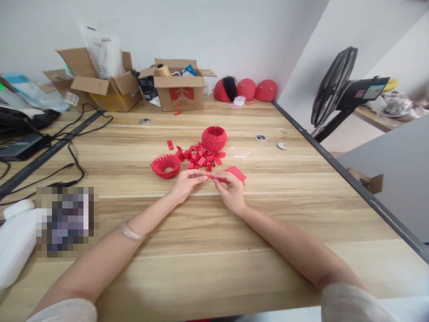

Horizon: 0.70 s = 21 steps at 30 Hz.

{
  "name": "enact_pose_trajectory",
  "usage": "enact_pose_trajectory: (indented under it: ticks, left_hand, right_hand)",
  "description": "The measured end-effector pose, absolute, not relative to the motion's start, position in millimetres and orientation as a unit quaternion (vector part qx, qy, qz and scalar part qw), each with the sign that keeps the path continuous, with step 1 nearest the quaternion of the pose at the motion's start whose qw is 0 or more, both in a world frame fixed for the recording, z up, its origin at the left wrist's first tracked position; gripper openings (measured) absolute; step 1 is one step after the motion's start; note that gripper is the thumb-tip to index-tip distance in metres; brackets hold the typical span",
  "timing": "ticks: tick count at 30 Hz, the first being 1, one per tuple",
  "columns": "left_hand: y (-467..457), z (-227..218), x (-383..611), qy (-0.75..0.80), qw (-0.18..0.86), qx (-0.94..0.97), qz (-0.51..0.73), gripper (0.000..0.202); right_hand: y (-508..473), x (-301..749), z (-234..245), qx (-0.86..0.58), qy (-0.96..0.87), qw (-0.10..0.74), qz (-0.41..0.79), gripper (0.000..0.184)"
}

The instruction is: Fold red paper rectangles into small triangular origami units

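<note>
My left hand (187, 183) and my right hand (231, 190) meet above the table, both closed in a pinch on a small piece of red paper (210, 176). The fingers cover most of that piece. Just beyond them lies a loose pile of small folded red paper pieces (201, 157). A round red bowl-like form (214, 139) built of many folded pieces stands behind the pile. Left of the pile sits a lower red ring (166, 166) with spiky edges and an open middle. Partly behind my right hand are flat red paper slips (237, 173).
Cardboard boxes (182, 95) and red domed objects (246, 89) line the wall. Black cables (78, 156) and a white bottle (18, 241) occupy the left side. A black fan (335, 87) stands beyond the table's right edge. Small round items (260, 138) lie at right.
</note>
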State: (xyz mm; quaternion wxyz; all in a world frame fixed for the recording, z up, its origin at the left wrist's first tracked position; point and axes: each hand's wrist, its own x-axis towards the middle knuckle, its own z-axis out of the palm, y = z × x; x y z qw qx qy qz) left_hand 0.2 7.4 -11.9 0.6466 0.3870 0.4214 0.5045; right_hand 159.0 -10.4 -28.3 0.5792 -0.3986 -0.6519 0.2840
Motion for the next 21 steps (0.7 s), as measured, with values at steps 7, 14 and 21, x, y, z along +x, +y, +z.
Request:
enact_pose_trajectory:
  ticks: [7, 14, 21]
  left_hand:
    - [7.0, -11.5, 0.4, 0.417, 0.645, 0.391, 0.506, 0.028]
    - [7.9, -12.5, -1.0, 0.414, 0.651, 0.39, 0.502, 0.027]
    - [8.4, -12.2, -1.4, 0.418, 0.66, 0.384, 0.493, 0.031]
  right_hand:
    - [-10.1, 158.5, -29.0, -0.4, -0.658, 0.575, 0.277, 0.011]
    - [-10.7, 157.7, -28.2, -0.39, -0.671, 0.571, 0.266, 0.011]
    - [-11.9, 157.1, -27.3, -0.377, -0.674, 0.581, 0.258, 0.011]
